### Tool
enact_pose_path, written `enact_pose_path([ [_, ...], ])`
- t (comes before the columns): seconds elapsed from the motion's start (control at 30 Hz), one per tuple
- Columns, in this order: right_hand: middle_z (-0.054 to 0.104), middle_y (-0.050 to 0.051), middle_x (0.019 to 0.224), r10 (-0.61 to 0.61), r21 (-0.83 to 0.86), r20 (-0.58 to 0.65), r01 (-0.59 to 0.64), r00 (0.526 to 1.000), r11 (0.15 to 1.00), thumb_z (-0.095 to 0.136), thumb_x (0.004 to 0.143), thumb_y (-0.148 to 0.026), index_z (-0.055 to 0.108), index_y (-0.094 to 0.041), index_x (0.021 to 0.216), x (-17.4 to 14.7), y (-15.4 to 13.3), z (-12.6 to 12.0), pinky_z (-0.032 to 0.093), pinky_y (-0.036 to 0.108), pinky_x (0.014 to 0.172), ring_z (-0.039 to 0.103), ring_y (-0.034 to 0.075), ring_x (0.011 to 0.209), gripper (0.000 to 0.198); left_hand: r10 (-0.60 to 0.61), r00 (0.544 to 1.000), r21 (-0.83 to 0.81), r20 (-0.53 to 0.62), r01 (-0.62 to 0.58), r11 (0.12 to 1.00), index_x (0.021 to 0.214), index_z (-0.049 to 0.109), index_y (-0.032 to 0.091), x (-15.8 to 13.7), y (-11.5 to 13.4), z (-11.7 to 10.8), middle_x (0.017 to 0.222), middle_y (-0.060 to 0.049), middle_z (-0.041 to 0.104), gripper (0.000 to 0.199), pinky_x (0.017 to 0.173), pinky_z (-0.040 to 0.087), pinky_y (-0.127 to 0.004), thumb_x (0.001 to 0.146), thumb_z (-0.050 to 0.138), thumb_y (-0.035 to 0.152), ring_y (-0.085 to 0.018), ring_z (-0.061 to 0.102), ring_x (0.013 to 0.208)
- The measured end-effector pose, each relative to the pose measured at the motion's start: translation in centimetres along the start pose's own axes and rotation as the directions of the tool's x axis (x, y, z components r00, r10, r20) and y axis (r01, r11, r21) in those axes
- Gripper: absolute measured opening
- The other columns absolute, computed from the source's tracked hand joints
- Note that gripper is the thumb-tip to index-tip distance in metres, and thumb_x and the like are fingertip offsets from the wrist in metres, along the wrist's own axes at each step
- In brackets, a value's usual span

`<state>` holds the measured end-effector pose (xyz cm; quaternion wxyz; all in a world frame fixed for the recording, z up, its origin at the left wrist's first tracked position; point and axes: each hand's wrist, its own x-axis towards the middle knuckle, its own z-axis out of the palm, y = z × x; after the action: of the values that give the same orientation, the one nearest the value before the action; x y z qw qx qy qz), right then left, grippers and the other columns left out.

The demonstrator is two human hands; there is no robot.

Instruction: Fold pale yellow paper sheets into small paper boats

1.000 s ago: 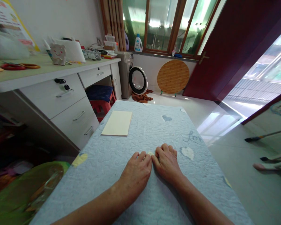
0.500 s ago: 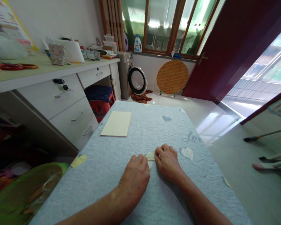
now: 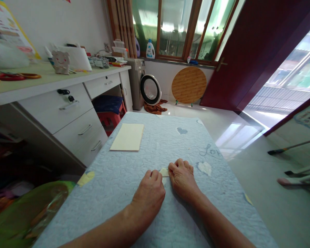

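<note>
Between my two hands lies a small folded piece of pale yellow paper (image 3: 164, 172), low over the table's quilted cover. My left hand (image 3: 150, 191) is closed at its left end, fingers curled and pressed down. On the other end, the fingers of my right hand (image 3: 182, 177) are bent and pinched together. Only the paper's middle shows; the rest is hidden under the fingers. Farther off on the left part of the table rests a pad of pale yellow paper sheets (image 3: 127, 137).
A light blue quilted cover (image 3: 167, 148) spreads over the table. To the left stand a green bin (image 3: 41, 213) and a white desk (image 3: 67, 113) with scissors (image 3: 18, 75) on top. A red stool (image 3: 111, 117), an open washing machine (image 3: 138, 84) and a round wooden board (image 3: 189, 85) are beyond.
My right hand has shifted very slightly left, closer to my left hand. Both hands stay at the folded paper, and the whole view has moved a little.
</note>
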<state>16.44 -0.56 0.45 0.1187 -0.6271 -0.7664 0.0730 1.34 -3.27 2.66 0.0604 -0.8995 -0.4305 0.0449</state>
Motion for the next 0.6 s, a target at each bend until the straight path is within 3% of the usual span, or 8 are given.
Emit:
enact_pose_path([
  [0.2,0.056,0.006,0.098,-0.041,0.008,-0.015,0.041,0.999,0.999,0.047,0.097,-0.023,0.059,-0.022,0.089,-0.2,0.3,0.1,0.031,0.037,0.084,0.047,0.023,0.094,0.015,-0.057,0.995,-0.126,-0.082,0.046,0.991,0.082,0.071,0.012,0.3,-1.0,0.6,0.083,-0.012,0.066,0.018,0.073,0.043,-0.04,0.086,0.055,0.006,-0.027,0.057,0.084],
  [0.33,0.055,0.005,0.095,-0.048,0.073,-0.006,0.049,0.999,0.996,0.055,0.093,-0.032,0.057,-0.021,0.087,-0.3,0.3,-0.3,0.032,0.037,0.085,0.047,0.024,0.094,0.013,-0.137,0.984,-0.225,-0.118,0.108,0.968,0.08,0.068,0.016,0.6,-1.8,0.8,0.083,-0.008,0.066,0.015,0.075,0.044,-0.039,0.09,0.057,0.014,-0.026,0.057,0.086],
  [0.6,0.056,0.003,0.095,-0.114,0.172,0.015,0.11,0.993,0.979,0.06,0.089,-0.023,0.056,-0.021,0.085,-0.2,0.4,-0.6,0.032,0.034,0.084,0.047,0.022,0.094,0.006,-0.306,0.942,-0.521,-0.141,0.192,0.832,0.09,0.063,0.017,1.4,-3.3,2.1,0.093,-0.005,0.062,0.012,0.082,0.044,-0.035,0.09,0.063,0.029,-0.023,0.054,0.092],
])
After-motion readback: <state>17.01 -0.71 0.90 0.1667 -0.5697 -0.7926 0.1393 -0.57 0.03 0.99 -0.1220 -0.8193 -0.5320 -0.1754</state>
